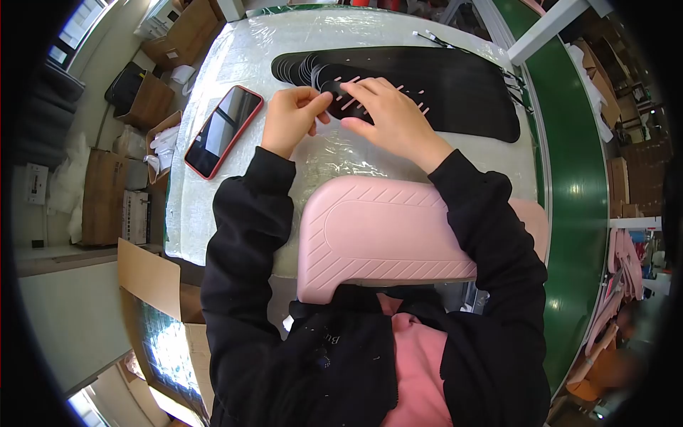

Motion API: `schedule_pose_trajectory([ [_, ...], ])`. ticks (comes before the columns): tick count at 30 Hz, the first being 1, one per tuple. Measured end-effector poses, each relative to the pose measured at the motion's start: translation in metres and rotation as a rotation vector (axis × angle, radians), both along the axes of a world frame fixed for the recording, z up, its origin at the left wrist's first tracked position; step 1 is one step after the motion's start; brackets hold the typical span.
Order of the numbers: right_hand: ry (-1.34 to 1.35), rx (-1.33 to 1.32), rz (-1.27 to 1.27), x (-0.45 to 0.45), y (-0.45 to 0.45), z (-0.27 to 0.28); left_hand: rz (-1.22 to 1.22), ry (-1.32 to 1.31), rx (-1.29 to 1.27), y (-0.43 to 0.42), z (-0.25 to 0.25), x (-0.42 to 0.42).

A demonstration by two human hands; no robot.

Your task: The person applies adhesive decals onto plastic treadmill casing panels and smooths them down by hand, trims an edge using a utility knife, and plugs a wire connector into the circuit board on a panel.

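Note:
A stack of black, round-ended flat sheets lies fanned out on the plastic-covered table. Several short pink strips rest on the sheets. Beside the stack's left end, my left hand is closed in a pinch; what its fingertips hold, if anything, is too small to make out. Over the strips, my right hand reaches in with its fingers stretched and apart, close to the left fingertips. A pink molded piece with slanted grooves lies nearest my body, under my right forearm.
A phone in a red case lies left of my left hand. Black cables with white connectors run behind the sheets. Cardboard boxes stand at the left, and a green surface borders the table on the right.

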State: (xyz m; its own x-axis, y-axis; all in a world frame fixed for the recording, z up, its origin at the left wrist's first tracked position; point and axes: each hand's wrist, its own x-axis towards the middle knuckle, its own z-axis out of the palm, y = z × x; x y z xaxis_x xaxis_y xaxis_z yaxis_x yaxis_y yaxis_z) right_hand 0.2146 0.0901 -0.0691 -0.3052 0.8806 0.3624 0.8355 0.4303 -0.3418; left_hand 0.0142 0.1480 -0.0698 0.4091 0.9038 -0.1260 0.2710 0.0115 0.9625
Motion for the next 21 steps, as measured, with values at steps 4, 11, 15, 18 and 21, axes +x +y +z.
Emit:
schedule_pose_trajectory([
  [4, 0.080, 0.194, 0.060, -0.009, -0.006, 0.013, -0.147, -0.386, -0.069, -0.003, -0.003, -0.001],
  [11, 0.140, 0.066, 0.106, -0.021, -0.018, 0.018, -0.271, -0.597, -0.155, -0.004, -0.018, 0.001],
  [15, 0.158, 0.068, 0.117, -0.018, -0.020, 0.022, -0.256, -0.603, -0.146, -0.010, -0.018, 0.004],
  [18, 0.410, -0.185, 0.059, -0.008, -0.014, 0.025, -0.232, -0.596, -0.128, -0.015, -0.014, 0.007],
  [21, 0.621, -0.476, -0.078, 0.028, -0.018, 0.038, -0.158, -0.173, 0.223, -0.016, -0.013, -0.004],
])
